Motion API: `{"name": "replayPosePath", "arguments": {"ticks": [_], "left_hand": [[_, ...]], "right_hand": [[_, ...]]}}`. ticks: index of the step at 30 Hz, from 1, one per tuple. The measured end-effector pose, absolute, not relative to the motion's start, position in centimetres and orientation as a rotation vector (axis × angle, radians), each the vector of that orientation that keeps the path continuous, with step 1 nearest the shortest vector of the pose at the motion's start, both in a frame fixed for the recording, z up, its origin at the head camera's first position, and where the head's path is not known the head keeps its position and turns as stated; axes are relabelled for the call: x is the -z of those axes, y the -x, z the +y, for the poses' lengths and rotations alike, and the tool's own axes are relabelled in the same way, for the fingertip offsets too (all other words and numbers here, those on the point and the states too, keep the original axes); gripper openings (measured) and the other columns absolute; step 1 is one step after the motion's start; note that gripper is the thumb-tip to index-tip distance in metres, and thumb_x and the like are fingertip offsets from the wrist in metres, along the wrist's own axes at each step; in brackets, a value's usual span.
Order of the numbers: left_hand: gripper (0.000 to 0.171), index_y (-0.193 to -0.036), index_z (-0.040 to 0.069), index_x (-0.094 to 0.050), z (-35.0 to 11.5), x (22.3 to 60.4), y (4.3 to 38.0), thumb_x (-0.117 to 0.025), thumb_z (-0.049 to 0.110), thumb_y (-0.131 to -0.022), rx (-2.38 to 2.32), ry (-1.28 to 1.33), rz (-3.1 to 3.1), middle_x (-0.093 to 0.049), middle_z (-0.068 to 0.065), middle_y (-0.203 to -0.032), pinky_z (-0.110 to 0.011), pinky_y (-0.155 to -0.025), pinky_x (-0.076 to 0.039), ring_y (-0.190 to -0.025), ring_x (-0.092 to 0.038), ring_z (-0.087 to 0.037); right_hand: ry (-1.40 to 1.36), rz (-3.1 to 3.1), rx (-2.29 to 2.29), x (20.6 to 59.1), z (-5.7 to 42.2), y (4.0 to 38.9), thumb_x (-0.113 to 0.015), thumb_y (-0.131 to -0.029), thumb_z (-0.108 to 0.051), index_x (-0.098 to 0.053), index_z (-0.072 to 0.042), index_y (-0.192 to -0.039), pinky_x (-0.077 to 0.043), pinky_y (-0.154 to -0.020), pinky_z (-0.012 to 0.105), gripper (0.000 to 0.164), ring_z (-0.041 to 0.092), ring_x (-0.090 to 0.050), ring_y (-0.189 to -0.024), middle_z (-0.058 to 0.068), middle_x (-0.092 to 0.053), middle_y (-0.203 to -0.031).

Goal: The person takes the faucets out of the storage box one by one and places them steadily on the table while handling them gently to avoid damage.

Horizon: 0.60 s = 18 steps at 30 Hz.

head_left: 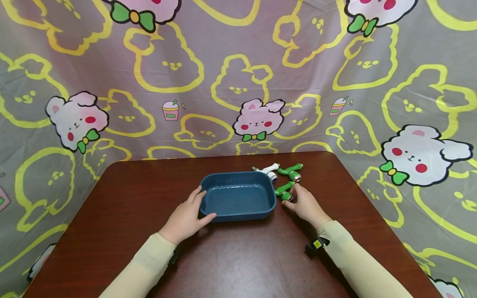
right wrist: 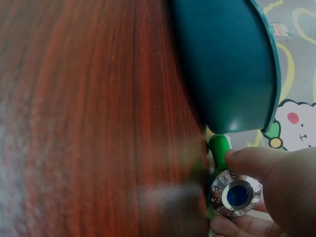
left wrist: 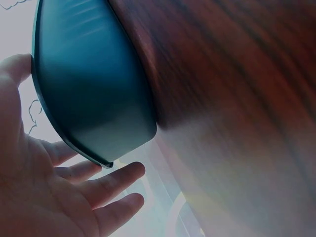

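Note:
A dark blue rectangular basin [head_left: 238, 214] stands upright on the table, with nothing inside. My left hand [head_left: 185, 219] rests at its near left corner, the thumb touching the rim and the fingers spread along the outer side, fairly straight. Beyond the basin's right end, my right hand [head_left: 306, 207] grips a green Y-shaped pipe fitting [head_left: 281, 190] by its chrome-ringed end. That ring [right wrist: 224, 190] has a blue centre in the right wrist view, where the thumb lies on the green body. Some fingers are partly hidden behind the fitting.
Behind the held fitting lies a second green fitting [head_left: 291, 170]. A white fitting [head_left: 270, 169] lies at the basin's far right corner, partly hidden by it. Patterned cloth [head_left: 208, 82] hangs behind and beside the brown table [head_left: 238, 256].

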<state>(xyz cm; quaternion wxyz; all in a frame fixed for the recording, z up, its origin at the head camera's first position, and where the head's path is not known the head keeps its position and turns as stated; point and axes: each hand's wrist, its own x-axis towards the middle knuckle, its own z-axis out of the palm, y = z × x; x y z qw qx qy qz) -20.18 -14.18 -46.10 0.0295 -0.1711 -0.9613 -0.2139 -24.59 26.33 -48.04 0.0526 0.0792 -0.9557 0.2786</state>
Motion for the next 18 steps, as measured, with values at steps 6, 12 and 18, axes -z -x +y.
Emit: {"name": "replayPosePath", "arguments": {"ticks": [6, 12, 18], "left_hand": [[0.090, -0.158, 0.002, -0.037, -14.23, 46.23, 20.30, -0.067, 0.058, -0.094, 0.651, 0.539, -2.966, -0.027, -0.021, -0.167, -0.052, -0.101, -0.055, -0.120, -0.067, -0.038], [0.089, -0.158, 0.001, -0.037, -14.25, 46.09, 20.33, -0.068, 0.056, -0.095, 0.650, 0.544, -2.966, -0.027, -0.022, -0.167, -0.053, -0.101, -0.055, -0.119, -0.067, -0.037], [0.089, -0.158, 0.002, -0.037, -14.25, 46.11, 20.32, -0.068, 0.056, -0.095, 0.639, 0.536, -2.974, -0.027, -0.022, -0.168, -0.052, -0.101, -0.055, -0.120, -0.067, -0.036]], "right_hand": [[-0.247, -2.907, -0.844, 47.97, 26.25, 24.52, -0.084, -0.086, -0.026, -0.055, -0.006, -0.103, -0.045, -0.073, 0.036, 0.038, 0.022, -0.054, -0.082, 0.008, -0.059, -0.089], [-0.251, -2.914, -0.843, 48.01, 26.18, 24.58, -0.084, -0.087, -0.026, -0.055, -0.006, -0.103, -0.044, -0.071, 0.035, 0.039, 0.021, -0.053, -0.080, 0.007, -0.057, -0.088], [-0.256, -2.929, -0.847, 48.02, 26.07, 24.57, -0.084, -0.087, -0.027, -0.054, -0.006, -0.105, -0.044, -0.072, 0.036, 0.041, 0.022, -0.053, -0.082, 0.008, -0.058, -0.089]]}}
